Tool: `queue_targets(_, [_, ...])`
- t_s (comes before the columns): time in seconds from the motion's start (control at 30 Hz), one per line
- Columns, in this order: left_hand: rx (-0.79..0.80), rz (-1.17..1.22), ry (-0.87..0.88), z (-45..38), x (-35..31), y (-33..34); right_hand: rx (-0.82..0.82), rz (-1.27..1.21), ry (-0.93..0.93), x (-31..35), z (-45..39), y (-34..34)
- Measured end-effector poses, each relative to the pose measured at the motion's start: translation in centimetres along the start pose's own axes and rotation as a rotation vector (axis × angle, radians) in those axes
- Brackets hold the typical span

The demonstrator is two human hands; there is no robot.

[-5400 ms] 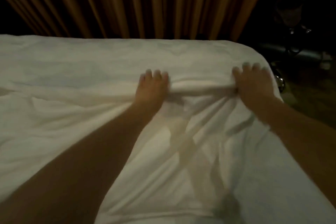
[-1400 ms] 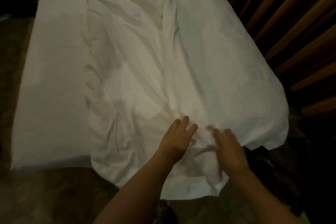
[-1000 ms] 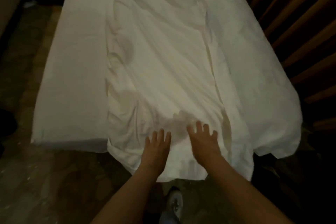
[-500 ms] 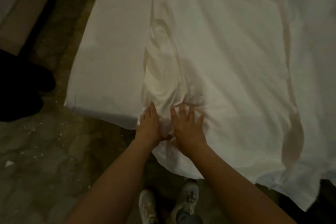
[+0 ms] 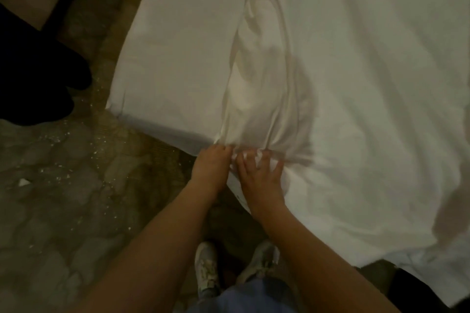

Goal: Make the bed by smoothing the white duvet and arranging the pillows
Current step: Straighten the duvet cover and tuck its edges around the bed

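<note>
since half a second ago: both hands slid to duvet (image 5: 343, 89) corner at 6 o'clock of bed. left hand (image 5: 211, 162) and right hand (image 5: 256, 173) bunch its cloth, fingers curled. step: smoothing. next, i judge: pull taut toward 6 o'clock. pillows unseen.

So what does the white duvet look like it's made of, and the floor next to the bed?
The white duvet looks like soft woven cloth, perhaps cotton, matte with a faint sheen: it bunches into soft folds where the left hand and right hand gather its edge. The floor may be patterned carpet or stone; the dim light leaves that open.
</note>
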State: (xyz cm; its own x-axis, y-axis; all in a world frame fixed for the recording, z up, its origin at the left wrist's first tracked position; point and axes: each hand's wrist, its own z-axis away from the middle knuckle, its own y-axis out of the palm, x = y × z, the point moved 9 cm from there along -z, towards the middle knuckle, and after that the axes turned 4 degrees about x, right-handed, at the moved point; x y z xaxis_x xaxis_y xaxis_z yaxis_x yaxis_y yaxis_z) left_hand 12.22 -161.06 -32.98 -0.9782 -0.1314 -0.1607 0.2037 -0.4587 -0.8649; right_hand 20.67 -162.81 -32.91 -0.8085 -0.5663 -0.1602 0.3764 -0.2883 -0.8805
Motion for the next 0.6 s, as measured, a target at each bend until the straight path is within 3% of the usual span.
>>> queue_targets(0.2, [0.093,-0.016,0.115,1.0,-1.3,0.1,-0.307,-0.242,0.016,-1.8,0.8,-2.2])
queue_targets(0.43, [-0.012,0.003,0.113,3.4,-1.9,1.8,-0.509,-0.411,-0.150,-1.8,3.4,-4.4])
queue_targets(0.6, [-0.116,0.160,0.135,2.8,-3.8,-0.6,-0.588,-0.419,-0.138,-1.6,5.1,-6.7])
